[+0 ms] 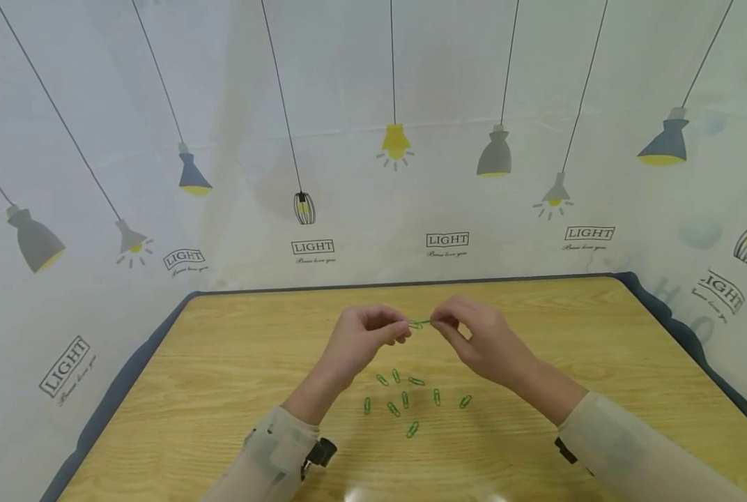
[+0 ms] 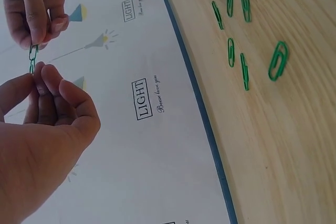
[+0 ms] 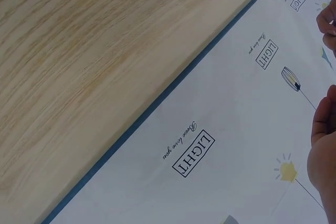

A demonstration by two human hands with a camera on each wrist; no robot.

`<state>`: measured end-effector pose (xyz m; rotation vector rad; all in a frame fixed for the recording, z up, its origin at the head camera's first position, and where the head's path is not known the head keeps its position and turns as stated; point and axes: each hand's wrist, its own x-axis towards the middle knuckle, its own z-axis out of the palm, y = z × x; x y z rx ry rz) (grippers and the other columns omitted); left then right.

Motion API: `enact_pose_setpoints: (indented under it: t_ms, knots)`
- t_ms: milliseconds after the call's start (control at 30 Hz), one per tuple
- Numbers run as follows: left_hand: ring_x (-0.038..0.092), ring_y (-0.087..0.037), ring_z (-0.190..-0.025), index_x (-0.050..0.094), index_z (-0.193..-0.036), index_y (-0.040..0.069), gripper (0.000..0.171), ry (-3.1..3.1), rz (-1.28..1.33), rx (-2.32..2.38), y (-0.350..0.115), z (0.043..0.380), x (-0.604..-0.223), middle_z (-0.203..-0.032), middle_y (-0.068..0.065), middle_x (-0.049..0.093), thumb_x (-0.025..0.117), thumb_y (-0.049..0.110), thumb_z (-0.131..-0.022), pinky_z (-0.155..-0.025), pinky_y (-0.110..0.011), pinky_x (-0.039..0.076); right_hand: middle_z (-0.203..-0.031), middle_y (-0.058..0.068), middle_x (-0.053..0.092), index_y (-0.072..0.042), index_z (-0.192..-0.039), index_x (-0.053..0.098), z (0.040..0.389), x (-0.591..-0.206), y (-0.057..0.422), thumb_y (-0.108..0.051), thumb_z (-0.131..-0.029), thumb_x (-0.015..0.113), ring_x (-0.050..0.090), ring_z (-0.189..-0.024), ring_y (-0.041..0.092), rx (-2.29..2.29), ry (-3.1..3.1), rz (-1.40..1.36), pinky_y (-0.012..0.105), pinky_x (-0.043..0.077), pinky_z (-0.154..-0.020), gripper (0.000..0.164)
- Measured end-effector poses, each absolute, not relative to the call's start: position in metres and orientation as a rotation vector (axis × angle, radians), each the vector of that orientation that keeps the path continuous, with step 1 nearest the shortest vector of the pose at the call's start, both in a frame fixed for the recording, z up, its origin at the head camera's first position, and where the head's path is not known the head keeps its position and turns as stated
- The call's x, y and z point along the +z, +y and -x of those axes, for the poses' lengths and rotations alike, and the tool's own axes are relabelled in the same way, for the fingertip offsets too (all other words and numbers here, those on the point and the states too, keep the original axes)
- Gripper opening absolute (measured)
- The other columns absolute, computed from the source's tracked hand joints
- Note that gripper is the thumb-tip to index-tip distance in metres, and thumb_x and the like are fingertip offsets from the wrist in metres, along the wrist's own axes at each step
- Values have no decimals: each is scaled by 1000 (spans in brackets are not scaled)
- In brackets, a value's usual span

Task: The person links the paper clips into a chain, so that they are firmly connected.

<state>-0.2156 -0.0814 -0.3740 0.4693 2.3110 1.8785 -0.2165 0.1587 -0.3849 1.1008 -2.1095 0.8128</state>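
1. Pinching two touching paper clips (image 1: 415, 325) with your left hand (image 1: 366, 336) and right hand (image 1: 481, 341), you're holding them up toward the table's (image 1: 235, 362) far edge.
2. Loosening either pinch could be dropping one.

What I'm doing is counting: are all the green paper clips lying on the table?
No, the left hand and right hand hold green paper clips between them, raised off the table.

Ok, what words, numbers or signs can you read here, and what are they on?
"LIGHT": framed, repeated across the backdrop.
"love you": script below it on the backdrop; the word before is unclear.
"H", "O": faint, backdrop's right side.
Clips: nothing legible. No numbers seen.
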Motion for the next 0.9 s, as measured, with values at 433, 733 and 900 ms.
enact_pose_setpoints:
  t_ms: [433, 733, 900]
  knots:
    - [71, -21, -99, 75, -117, 10, 19, 2268, -596, 1683, -88, 216, -385, -111, -11, 77, 71, 23, -104, -87, -32, 58, -91, -2, 70, -9, -99, 71, 213, -386, 163, 6, -90, 79, 62, -79, 4, 889, -2121, -1079, 12, 50, -72, 19]
    - [69, -16, -118, 72, -130, 21, 31, 2394, -713, 1632, -70, 215, -381, -128, 2, 75, 72, 36, -104, -104, -43, 58, -90, -2, 71, -11, -99, 72, 212, -389, 162, -16, -103, 71, 61, -77, 2, 909, -2130, -1132, 13, 51, -68, 7]
    - [71, -14, -108, 78, -118, 20, 19, 2452, -706, 1637, -70, 215, -383, -117, 1, 78, 71, 31, -104, -97, -39, 59, -92, -4, 71, -11, -99, 72, 211, -389, 160, 2, -93, 79, 61, -78, 2, 912, -2153, -1135, 12, 51, -70, 17]
